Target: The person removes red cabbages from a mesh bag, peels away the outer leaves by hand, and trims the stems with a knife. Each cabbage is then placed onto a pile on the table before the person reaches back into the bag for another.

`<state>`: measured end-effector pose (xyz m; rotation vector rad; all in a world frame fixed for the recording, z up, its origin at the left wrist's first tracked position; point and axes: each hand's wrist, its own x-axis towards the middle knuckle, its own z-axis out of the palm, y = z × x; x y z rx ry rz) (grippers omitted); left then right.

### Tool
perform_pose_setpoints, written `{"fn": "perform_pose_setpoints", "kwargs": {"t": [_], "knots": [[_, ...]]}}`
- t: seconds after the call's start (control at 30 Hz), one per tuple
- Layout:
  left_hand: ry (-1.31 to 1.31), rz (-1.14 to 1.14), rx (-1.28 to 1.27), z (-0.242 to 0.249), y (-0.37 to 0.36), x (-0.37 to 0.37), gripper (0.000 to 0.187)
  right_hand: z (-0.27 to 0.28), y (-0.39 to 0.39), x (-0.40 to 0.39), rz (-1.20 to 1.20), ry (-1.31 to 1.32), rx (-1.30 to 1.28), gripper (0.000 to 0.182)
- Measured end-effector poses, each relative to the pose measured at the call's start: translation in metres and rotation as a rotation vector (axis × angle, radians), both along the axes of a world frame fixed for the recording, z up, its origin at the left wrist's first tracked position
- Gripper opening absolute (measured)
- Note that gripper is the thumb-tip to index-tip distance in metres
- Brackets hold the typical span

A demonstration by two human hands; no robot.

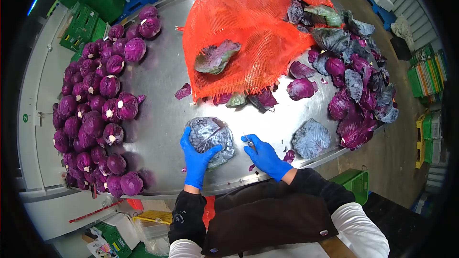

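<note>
My left hand (pixel 195 161), in a blue glove, is closed round the near left side of a red cabbage (pixel 210 136) with its dull, bluish outer leaves on. The cabbage rests on the metal table (pixel 158 134) in front of me. To its right, my right hand (pixel 266 157), also gloved in blue, grips a small knife (pixel 250 144); most of its handle is hidden by the fingers. The knife is apart from the cabbage. Beyond both hands lies an orange mesh sack (pixel 248 33) with a loose cabbage leaf (pixel 217 57) on top.
Many trimmed red cabbages (pixel 91 114) are heaped along the table's left side. A pile of cabbage leaves (pixel 356 81) covers the right end. Nearer me lies one bluish leaf (pixel 311 138). A green crate (pixel 353 185) stands below the table at the right.
</note>
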<state>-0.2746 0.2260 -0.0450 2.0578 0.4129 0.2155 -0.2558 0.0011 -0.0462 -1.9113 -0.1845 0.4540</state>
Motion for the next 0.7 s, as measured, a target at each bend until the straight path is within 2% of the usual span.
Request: {"fn": "perform_pose_setpoints", "kwargs": {"t": [0.03,0.2,0.27,0.37,0.57,0.7], "knots": [[0.002,-0.001,0.001,-0.002,0.000,-0.001,0.105,0.003,0.004,0.003,0.029,0.124,-0.048,0.029],[-0.032,-0.042,-0.087,-0.009,0.007,-0.006,0.107,-0.002,0.025,0.010,0.061,0.113,0.030,0.023],[-0.037,-0.051,-0.073,-0.010,0.007,-0.009,0.109,0.003,0.030,0.013,0.150,0.217,-0.068,0.022],[-0.040,-0.064,-0.068,-0.014,0.010,-0.012,0.112,-0.010,0.035,0.013,0.174,0.115,-0.143,0.023],[-0.018,-0.065,-0.114,-0.013,0.010,-0.014,0.114,-0.004,0.029,0.018,0.302,0.166,-0.281,0.027],[-0.022,-0.011,-0.090,-0.024,0.004,-0.017,0.115,-0.021,0.038,0.027,0.315,0.160,-0.346,0.030]]}}
